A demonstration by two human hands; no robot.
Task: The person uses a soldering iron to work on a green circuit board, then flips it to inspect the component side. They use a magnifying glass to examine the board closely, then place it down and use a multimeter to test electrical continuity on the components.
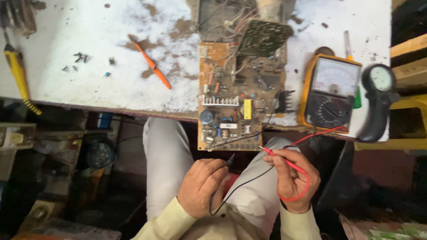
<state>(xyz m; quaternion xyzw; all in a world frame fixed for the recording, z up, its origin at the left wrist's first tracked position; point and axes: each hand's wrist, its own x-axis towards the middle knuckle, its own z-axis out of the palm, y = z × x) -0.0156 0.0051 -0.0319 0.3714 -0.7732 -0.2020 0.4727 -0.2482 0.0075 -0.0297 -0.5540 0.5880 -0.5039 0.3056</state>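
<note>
The right hand grips a red test probe between thumb and fingers, its metal tip pointing up and left toward the near edge of a brown circuit board. The left hand is closed around a black test probe, whose tip rises just past the knuckles, close below the board. Both hands hover over the person's lap, near the board but not touching it.

The board lies half on a worn white workbench and half out over the person's knees, with a smaller green board propped tilted at its far end. The red and black leads run to a yellow-cased analogue meter just right of the board, at the bench edge. An orange screwdriver and a few loose small parts lie well apart to the left.

The risks appear plain. The overhanging board could tip or slide if a probe presses on its near edge. The parts stand tightly packed, so a slipping tip might bridge two neighbouring points. The leads drape across the lap, and a tug from either hand could drag the meter, already at the edge, off the bench.
</note>
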